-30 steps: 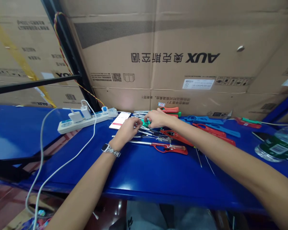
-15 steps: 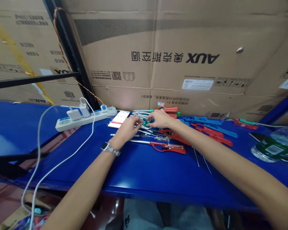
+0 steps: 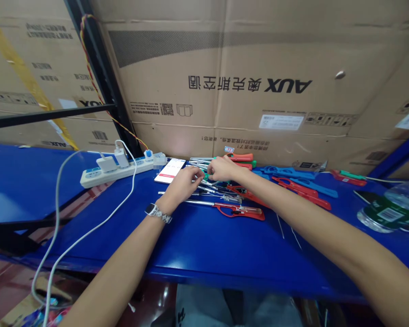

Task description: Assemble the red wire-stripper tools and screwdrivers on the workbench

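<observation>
My left hand (image 3: 187, 182), a watch on its wrist, has its thumb and fingertips pinched together over a pile of lighter parts. Close to its right, my right hand (image 3: 222, 169) is closed with curled fingers. A bit of green shows between them, but I cannot make out what either hand holds. Beneath lie several metal lighter tubes (image 3: 209, 187). In front rests a red long-nosed lighter (image 3: 240, 211) with a clear fuel tank. A phone (image 3: 170, 170) with a lit screen lies left of the pile.
Blue handle halves (image 3: 313, 187) and red handle halves (image 3: 301, 190) lie to the right, beyond my forearm. A power strip (image 3: 122, 171) with white cables stands at left. A bottle (image 3: 391, 206) lies at far right. Large cartons (image 3: 245, 54) wall off the back of the blue shelf (image 3: 204, 250).
My right hand's fingers have drawn in more tightly, near the left fingertips. Both hands stay over the pile. The whole view has shifted slightly.
</observation>
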{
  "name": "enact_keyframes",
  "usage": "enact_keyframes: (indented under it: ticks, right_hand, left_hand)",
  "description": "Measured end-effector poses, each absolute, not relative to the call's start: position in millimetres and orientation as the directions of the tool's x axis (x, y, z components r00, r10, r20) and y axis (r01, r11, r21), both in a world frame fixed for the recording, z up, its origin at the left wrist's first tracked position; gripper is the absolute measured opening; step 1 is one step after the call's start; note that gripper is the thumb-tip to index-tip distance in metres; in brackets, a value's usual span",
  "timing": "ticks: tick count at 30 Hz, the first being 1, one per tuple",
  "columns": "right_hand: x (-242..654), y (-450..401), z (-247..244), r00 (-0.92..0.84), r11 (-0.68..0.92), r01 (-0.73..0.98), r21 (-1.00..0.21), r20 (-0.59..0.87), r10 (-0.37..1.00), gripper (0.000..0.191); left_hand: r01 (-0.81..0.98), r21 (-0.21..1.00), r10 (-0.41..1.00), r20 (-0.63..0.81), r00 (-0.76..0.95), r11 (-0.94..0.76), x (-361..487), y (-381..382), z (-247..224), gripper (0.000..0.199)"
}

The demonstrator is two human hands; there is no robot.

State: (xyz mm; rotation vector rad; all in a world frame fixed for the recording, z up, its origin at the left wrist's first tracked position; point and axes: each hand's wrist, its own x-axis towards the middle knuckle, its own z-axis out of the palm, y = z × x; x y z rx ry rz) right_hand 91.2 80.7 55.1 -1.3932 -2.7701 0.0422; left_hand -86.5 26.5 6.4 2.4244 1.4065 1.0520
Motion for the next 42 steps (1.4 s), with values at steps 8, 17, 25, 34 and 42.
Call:
enact_keyframes:
  ticks: [8,17,25,34,42]
  right_hand:
    - [139.4,39.7,53.9,-0.567,0.498,0.474,-0.726,0.181,0.804,0.017]
    - [177.4,-10.9,16.1,-0.410,0.215,0.026,-0.976,0.186,0.893,0.039]
    - [178.1,-11.6,12.7,-0.313,0.243,-0.058,-0.968,0.249,0.917,0.035]
    - [164.5,-14.5,9.1,-0.366,-0.061,-0.190,-0.980,0.014,0.930,0.031]
    - [170.1,-22.9,16.5,-0.309,0.302,-0.007,-0.953,0.290,0.906,0.027]
  left_hand:
    - [0.520,0.426,0.646,0.663,0.378,-0.741,-68.8,7.1,17.2,0.028]
    - [0.319,0.452,0.552,0.641,0.534,-0.833,-35.1,-16.3,14.4,0.013]
    - [0.290,0.567,0.634,0.637,0.439,-0.771,-29.0,-19.8,12.4,0.020]
    - [0.303,0.377,0.482,0.729,0.486,-0.875,-28.6,-23.1,13.7,0.014]
    - [0.293,0.613,0.673,0.595,0.440,-0.734,-33.1,-20.9,17.3,0.012]
